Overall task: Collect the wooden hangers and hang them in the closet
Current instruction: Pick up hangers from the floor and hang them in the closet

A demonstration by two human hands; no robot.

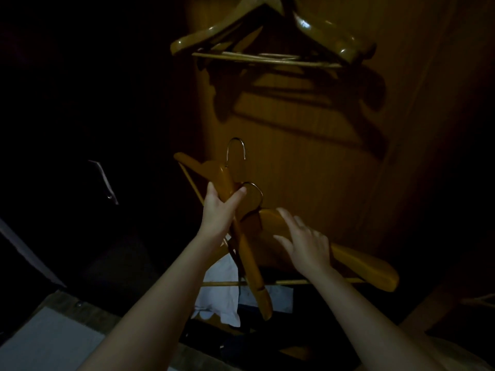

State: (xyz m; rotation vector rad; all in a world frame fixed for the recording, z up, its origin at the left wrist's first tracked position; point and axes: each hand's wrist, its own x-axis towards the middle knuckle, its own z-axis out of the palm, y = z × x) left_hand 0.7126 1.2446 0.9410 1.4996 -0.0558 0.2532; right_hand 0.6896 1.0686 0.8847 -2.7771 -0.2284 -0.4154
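Wooden hangers (316,30) hang inside the dark closet (334,170).

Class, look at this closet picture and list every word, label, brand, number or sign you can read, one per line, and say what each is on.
No text can be read anywhere in this picture.
The held hangers, the hung hangers, the closet panel and the white cloth show no lettering. The light is dim, so any small mark would be lost.
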